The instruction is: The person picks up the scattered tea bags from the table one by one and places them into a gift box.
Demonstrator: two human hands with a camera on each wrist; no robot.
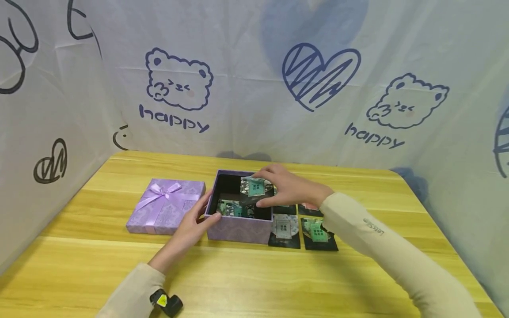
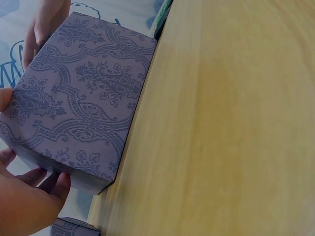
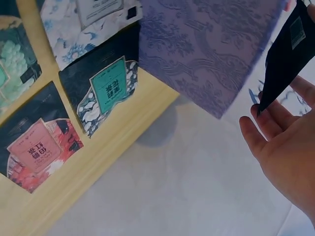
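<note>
A purple patterned gift box [image 1: 240, 230] stands uncovered on the table, its inside dark. My left hand [image 1: 193, 223] grips the box's left side, with the thumb at the front rim and the fingers along the outer wall [image 2: 78, 98]. Over the opening, my right hand [image 1: 288, 185] holds a dark tea-bag-like packet [image 1: 254, 187] with a teal label by its edge. Its plain dark back [image 3: 285, 59] shows in the right wrist view. Inside the box lie more packets [image 1: 229, 207], partly hidden by the wall and the held packet.
Left of the box is its purple lid [image 1: 167, 205] with a ribbon bow. Several flat packets lie in rows to the right, including a grey-white one [image 1: 284, 230], a green one [image 1: 319, 233] and a red one [image 3: 38, 150]. A printed cloth [image 1: 246, 88] hangs behind the table.
</note>
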